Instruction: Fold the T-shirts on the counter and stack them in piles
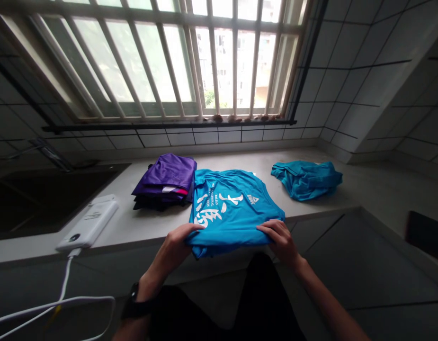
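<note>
Blue shirt [240, 220]: laid on the tabletop [375, 184], print up, its near edge reaching over the front.
Left hand [178, 241]: pinching the near edge at its left end, the other fingers hidden underneath.
Right hand [281, 237]: well apart from the left hand, gripping the same edge at its right end.
Fold: apparently in hand, at the near edge.
Next move: seems to call for both hands working level, the cloth drawn evenly without creasing.
Purple pile [169, 173]: folded, close against the shirt's left side.
Teal cloth [307, 180]: loosely bunched, apart on the right.
</note>
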`<state>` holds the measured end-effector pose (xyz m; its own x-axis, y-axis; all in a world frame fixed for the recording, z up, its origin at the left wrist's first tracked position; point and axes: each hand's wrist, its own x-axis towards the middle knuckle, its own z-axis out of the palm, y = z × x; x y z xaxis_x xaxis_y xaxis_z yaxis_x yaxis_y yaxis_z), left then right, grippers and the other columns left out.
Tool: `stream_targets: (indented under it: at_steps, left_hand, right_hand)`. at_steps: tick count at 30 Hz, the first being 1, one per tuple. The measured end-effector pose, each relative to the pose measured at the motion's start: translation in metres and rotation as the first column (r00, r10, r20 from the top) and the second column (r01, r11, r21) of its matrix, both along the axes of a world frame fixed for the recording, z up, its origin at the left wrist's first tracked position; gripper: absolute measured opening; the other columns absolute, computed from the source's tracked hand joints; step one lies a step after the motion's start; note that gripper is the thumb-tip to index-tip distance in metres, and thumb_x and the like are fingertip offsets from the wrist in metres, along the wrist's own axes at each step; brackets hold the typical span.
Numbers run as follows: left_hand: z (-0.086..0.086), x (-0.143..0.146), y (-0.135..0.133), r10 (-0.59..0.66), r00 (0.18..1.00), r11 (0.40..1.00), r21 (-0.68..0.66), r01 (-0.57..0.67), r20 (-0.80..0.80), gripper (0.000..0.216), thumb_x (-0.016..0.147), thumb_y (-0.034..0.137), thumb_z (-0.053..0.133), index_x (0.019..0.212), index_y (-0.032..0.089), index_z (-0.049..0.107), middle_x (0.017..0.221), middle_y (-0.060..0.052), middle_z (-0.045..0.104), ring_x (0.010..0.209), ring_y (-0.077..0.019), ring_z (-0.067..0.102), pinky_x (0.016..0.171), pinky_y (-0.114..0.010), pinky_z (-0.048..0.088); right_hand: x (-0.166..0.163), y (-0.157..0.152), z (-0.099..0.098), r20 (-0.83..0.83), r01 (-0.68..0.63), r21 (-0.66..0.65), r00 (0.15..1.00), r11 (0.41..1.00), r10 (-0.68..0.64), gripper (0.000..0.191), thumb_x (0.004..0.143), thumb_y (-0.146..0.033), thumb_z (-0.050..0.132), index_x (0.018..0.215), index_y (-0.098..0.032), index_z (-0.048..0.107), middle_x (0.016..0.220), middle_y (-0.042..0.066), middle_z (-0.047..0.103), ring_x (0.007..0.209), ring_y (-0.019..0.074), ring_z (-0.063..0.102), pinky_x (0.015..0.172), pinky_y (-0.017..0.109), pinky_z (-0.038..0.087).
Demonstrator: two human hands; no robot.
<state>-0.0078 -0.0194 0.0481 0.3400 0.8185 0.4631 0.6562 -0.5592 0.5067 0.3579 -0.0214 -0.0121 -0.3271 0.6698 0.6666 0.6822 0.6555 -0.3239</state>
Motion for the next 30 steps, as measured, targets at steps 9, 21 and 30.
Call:
stream_targets:
  at_steps: [9, 21, 30]
  left_hand:
    - [0.098, 0.012, 0.043, 0.23, 0.936, 0.972, -0.02, -0.233, 0.267, 0.03, 0.074, 0.047, 0.077, 0.072, 0.019, 0.07, 0.065, 0.002, 0.068, 0.064, -0.015, 0.061, 0.062, -0.024, 0.049]
    - [0.089, 0.064, 0.123, 0.2, 0.973, 0.98, -0.033, -0.197, 0.115, 0.025, 0.094, 0.044, 0.057, 0.094, 0.021, 0.067, 0.091, -0.006, 0.076, 0.088, -0.0239, 0.071, 0.078, -0.03, 0.05]
    - [0.09, 0.039, 0.137, 0.269, 0.953, 0.963, -0.043, -0.266, 0.138, 0.022, 0.095, 0.042, 0.055, 0.097, 0.021, 0.062, 0.092, -0.004, 0.073, 0.087, -0.0211, 0.066, 0.082, -0.03, 0.05]
  right_hand:
    - [0.01, 0.055, 0.134, -0.192, -0.014, -0.336, 0.98, 0.942, -0.054, 0.045, 0.093, -0.039, 0.065, 0.135, -0.024, 0.059, 0.088, 0.002, 0.075, 0.082, 0.0224, 0.073, 0.079, 0.032, 0.059]
    - [-0.077, 0.07, 0.087, 0.031, -0.036, -0.242, 0.999, 0.97, 0.045, 0.061, 0.094, -0.047, 0.071, 0.147, -0.02, 0.056, 0.142, 0.017, 0.063, 0.132, 0.0323, 0.061, 0.108, 0.048, 0.051]
    - [-0.105, 0.059, 0.064, 0.251, -0.084, -0.218, 0.958, 0.972, 0.14, 0.005, 0.095, -0.025, 0.074, 0.092, -0.024, 0.078, 0.1, 0.006, 0.077, 0.1, 0.0241, 0.069, 0.092, 0.037, 0.049]
